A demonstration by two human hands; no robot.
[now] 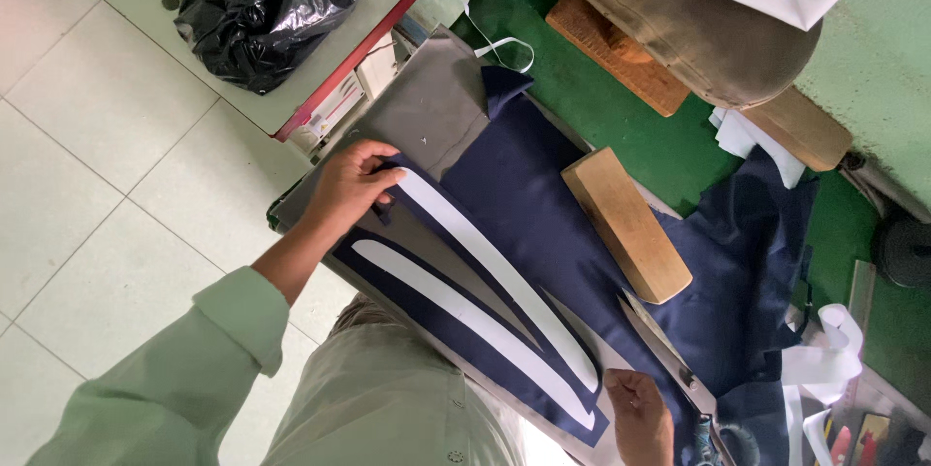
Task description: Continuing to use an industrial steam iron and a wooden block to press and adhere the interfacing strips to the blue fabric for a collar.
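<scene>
Left hand (351,185): grip pinched on the upper end of the navy fabric strip (456,277), at the edge of the grey pressing board (427,107). Two white curved interfacing pieces (485,277) lie along the strip, running from this grip to the right hand (640,413). Right hand: grip curled shut on the strip's far end. Just beyond it, scissors (669,354); past those, a wooden block (626,224) on more navy cloth, green worktop (630,127) behind.

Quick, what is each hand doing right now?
Left hand: closed, pinching the end of the navy strip with white lining.
Right hand: curled shut at the strip's other end, beside the scissors; whether it grips cannot be told.
</scene>
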